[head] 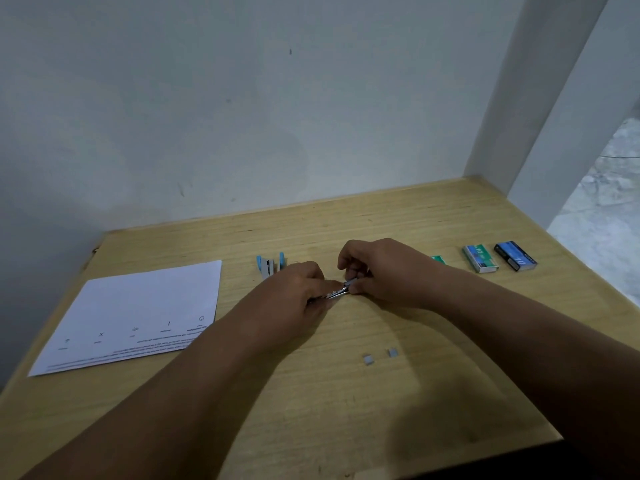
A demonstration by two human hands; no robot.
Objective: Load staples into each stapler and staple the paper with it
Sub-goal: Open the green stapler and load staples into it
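My left hand point(298, 289) and my right hand point(377, 271) meet over the middle of the wooden table point(381, 216). Between them they grip a small metal stapler point(341, 291), of which only a shiny strip shows between the fingers. A light blue stapler point(270, 265) lies open on the table just behind my left hand. A printed sheet of paper point(138, 313) lies flat at the left. Two small strips of staples point(380, 355) rest on the table in front of my hands.
Three staple boxes sit at the right: a green one point(438, 259) partly hidden by my right wrist, a green-and-blue one point(480, 258), and a dark blue one point(515, 260). A white wall runs along the table's far edge. The table's right edge drops to the floor.
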